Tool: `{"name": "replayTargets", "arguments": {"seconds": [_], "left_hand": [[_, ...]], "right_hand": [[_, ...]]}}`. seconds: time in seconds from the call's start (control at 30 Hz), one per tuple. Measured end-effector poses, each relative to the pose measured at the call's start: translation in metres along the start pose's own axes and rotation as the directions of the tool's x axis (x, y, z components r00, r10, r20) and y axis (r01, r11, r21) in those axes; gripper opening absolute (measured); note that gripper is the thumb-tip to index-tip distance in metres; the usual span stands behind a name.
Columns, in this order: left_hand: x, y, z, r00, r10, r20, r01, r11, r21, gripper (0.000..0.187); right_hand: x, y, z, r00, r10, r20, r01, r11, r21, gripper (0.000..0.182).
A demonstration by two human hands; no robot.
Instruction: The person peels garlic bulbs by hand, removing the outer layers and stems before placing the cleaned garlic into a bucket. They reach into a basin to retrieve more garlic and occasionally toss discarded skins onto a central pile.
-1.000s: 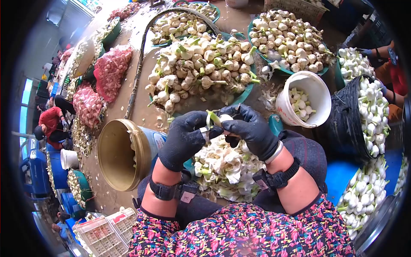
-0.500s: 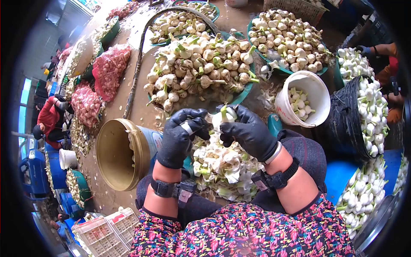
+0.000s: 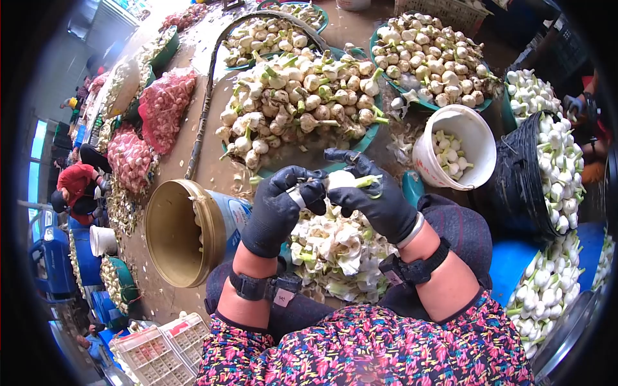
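Note:
My right hand, in a black glove, grips a white peeled garlic bulb whose green stem points to the right. My left hand, also gloved, is closed at the bulb's left side. A white band or handle shows at its fingers; what exactly they hold is hidden. A green piece sticks out left of that hand. Below both hands lies a heap of pale garlic skins. Beyond them, unpeeled garlic is piled in a green basin.
A white bucket with peeled bulbs stands right, beside a black basket of white garlic. A tipped bucket lies left. A dark hose arches behind. Co-workers are at the left and right edge.
The bulb has turned, its stem swinging from upward to rightward. My left hand has tilted, and a green piece now shows beside it. The co-workers at both sides have shifted.

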State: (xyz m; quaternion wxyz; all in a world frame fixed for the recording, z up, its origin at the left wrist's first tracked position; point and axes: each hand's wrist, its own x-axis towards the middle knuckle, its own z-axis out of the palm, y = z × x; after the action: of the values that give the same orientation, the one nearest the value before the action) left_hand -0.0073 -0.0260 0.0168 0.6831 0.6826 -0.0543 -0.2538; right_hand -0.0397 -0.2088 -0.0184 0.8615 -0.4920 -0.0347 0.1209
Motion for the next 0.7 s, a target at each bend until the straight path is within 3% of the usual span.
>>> {"name": "replayTargets", "arguments": {"seconds": [0.03,0.07,0.13,0.17,0.2,0.27,0.33,0.37,0.4,0.47,0.5,0.53,0.57,0.6,0.63,0.67,0.7], "left_hand": [[0.003,-0.01,-0.001,0.997,0.069,-0.024,-0.072,0.987,-0.145,0.015],[0.008,-0.021,-0.005,0.997,0.068,-0.024,-0.071,0.987,-0.146,0.015],[0.024,-0.044,-0.017,0.981,0.078,-0.177,-0.092,0.993,-0.071,0.014],[0.029,-0.064,-0.028,0.983,0.066,-0.173,-0.063,0.998,0.023,0.021],[0.033,-0.088,-0.043,0.982,0.161,-0.1,-0.097,0.881,0.464,0.032],[0.03,-0.107,-0.028,0.933,0.354,-0.073,-0.25,0.778,0.576,0.035],[0.036,-0.109,-0.026,0.913,0.396,-0.099,-0.26,0.752,0.606,0.03],[0.043,-0.103,-0.032,0.989,0.13,-0.065,-0.051,0.728,0.684,0.027],[0.052,-0.096,-0.034,0.988,-0.14,-0.061,0.137,0.638,0.757,0.025],[0.075,-0.094,-0.029,0.99,-0.106,-0.09,0.138,0.657,0.741,0.022],[0.094,-0.103,-0.031,0.991,0.134,-0.028,-0.054,0.567,0.822,0.019],[0.114,-0.112,-0.031,0.933,0.355,0.063,-0.222,0.429,0.876,0.017],[0.135,-0.123,-0.032,0.876,0.469,0.114,-0.33,0.409,0.851,0.016],[0.149,-0.115,-0.027,0.873,0.472,0.121,-0.337,0.405,0.85,0.016],[0.161,-0.108,-0.022,0.967,0.182,0.176,-0.244,0.486,0.839,0.017],[0.172,-0.104,-0.016,0.965,-0.125,0.231,-0.131,0.533,0.836,0.019],[0.171,-0.1,-0.002,0.906,-0.289,0.309,-0.049,0.654,0.755,0.022]], "right_hand": [[0.001,-0.001,-0.001,0.999,0.024,0.023,-0.024,0.999,-0.022,0.062],[0.002,-0.002,-0.002,0.998,0.05,0.046,-0.048,0.998,-0.044,0.064],[-0.006,-0.012,0.0,0.989,0.096,0.115,-0.118,0.974,0.195,0.064],[-0.007,-0.018,-0.001,0.999,0.032,0.036,-0.036,0.993,0.116,0.058],[-0.008,-0.022,-0.006,0.999,-0.039,-0.036,0.04,0.999,0.032,0.053],[0.0,-0.02,-0.041,0.88,-0.181,-0.44,0.305,0.925,0.229,0.034],[-0.011,-0.048,-0.078,0.752,0.154,-0.641,0.378,0.696,0.611,0.021],[-0.014,-0.049,-0.083,0.743,0.092,-0.663,0.419,0.709,0.567,0.02],[-0.016,-0.048,-0.082,0.741,0.087,-0.666,0.423,0.71,0.563,0.02],[-0.017,-0.042,-0.07,0.737,0.167,-0.655,0.296,0.791,0.535,0.019],[-0.011,-0.03,-0.071,0.8,0.137,-0.584,0.24,0.82,0.52,0.02],[-0.009,-0.019,-0.068,0.823,0.077,-0.562,0.211,0.878,0.43,0.019],[-0.007,-0.019,-0.056,0.819,0.078,-0.568,0.179,0.906,0.383,0.019],[-0.006,-0.025,-0.044,0.814,0.075,-0.576,0.15,0.931,0.333,0.02],[-0.004,-0.031,-0.041,0.818,0.103,-0.565,0.136,0.921,0.365,0.02],[-0.002,-0.036,-0.04,0.822,0.131,-0.554,0.121,0.911,0.395,0.02],[-0.004,-0.042,-0.04,0.823,0.087,-0.561,0.052,0.973,0.226,0.029]]}}
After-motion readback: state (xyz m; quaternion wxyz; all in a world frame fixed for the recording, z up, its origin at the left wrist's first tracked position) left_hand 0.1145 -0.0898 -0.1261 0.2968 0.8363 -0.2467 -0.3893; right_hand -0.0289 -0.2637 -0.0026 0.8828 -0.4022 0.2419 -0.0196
